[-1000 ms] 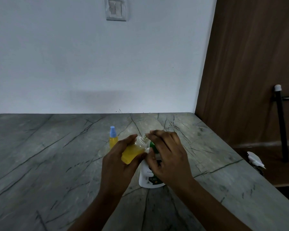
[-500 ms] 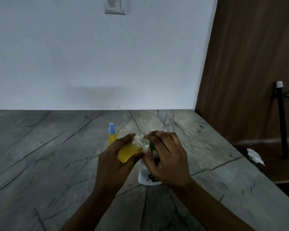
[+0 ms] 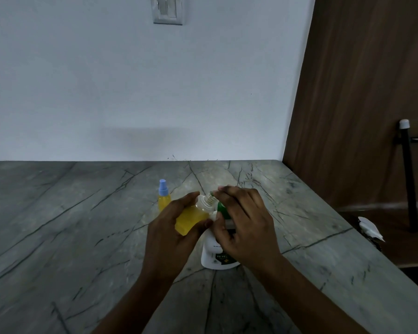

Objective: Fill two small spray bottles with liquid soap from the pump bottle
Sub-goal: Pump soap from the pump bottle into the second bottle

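My left hand (image 3: 171, 235) grips a small uncapped spray bottle (image 3: 193, 218) partly full of yellow liquid, tilted with its threaded neck against the pump spout. My right hand (image 3: 244, 225) rests over the green pump head (image 3: 221, 209) of the white pump bottle (image 3: 212, 251), which stands on the grey marble counter (image 3: 82, 237). A second small spray bottle (image 3: 164, 197), yellow-filled with a blue cap on, stands upright just behind my left hand. My right hand hides most of the pump head.
A white wall with a switch plate (image 3: 167, 10) backs the counter. A brown wooden panel (image 3: 360, 104) rises at the right. Beyond the counter's right edge are a black pole (image 3: 409, 179) and a crumpled white paper (image 3: 369, 229).
Both hands and the tilted bottle keep the same grip at the pump; the view shifted slightly. The yellow liquid level shows no clear difference.
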Demonstrator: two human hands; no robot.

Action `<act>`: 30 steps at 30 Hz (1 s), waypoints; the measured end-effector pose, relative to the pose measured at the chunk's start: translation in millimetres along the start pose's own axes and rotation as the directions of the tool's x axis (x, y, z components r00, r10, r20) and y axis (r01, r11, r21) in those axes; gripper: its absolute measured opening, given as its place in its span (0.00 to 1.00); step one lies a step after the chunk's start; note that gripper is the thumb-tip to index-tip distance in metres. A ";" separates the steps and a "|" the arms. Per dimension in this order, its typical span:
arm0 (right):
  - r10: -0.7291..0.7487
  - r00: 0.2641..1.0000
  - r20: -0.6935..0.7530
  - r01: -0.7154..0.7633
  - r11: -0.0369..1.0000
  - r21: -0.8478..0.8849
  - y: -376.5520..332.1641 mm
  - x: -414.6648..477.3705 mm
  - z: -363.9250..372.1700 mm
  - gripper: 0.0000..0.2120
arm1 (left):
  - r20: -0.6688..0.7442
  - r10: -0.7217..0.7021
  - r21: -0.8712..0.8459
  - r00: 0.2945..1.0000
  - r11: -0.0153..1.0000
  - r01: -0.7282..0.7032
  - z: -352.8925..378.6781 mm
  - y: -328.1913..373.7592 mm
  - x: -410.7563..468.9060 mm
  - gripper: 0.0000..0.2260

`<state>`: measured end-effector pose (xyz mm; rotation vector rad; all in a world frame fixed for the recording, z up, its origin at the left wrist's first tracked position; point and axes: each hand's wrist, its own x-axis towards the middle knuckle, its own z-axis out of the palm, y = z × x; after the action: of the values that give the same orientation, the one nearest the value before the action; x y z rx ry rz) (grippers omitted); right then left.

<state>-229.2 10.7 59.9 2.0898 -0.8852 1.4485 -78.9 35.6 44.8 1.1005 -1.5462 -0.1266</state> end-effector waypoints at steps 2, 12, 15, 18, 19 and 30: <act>0.003 1.000 -0.006 -0.003 1.000 0.004 -0.2 -0.1 0.5 0.16 | -0.009 -0.015 -0.011 1.000 1.000 0.014 1.0 0.3 -0.5 0.23; 0.028 0.999 -0.025 -0.028 1.000 0.000 -0.8 0.4 3.0 0.15 | 0.005 -0.018 -0.002 1.000 1.000 0.018 2.1 2.9 0.4 0.22; 0.032 0.999 -0.027 -0.032 0.999 0.007 -1.4 -1.8 3.2 0.14 | 0.018 -0.019 0.006 1.000 1.000 0.019 0.7 2.0 0.1 0.23; 0.031 0.999 -0.036 -0.031 1.000 0.001 -1.8 -4.7 3.4 0.14 | 0.035 -0.005 0.010 0.999 1.000 0.005 -1.6 0.1 0.1 0.22; 0.030 0.999 -0.037 -0.030 1.000 -0.002 -1.7 -5.0 4.0 0.14 | 0.039 -0.003 0.009 0.999 1.000 0.003 -2.3 -1.2 0.4 0.22; 0.033 0.999 -0.005 -0.033 0.999 -0.007 -0.6 -2.9 5.5 0.15 | 0.005 -0.007 0.002 1.000 1.000 0.007 1.2 -0.6 1.8 0.22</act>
<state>-225.8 8.2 55.2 2.0748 -0.9267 1.4640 -79.3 33.5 45.3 1.1087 -1.5476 -0.1328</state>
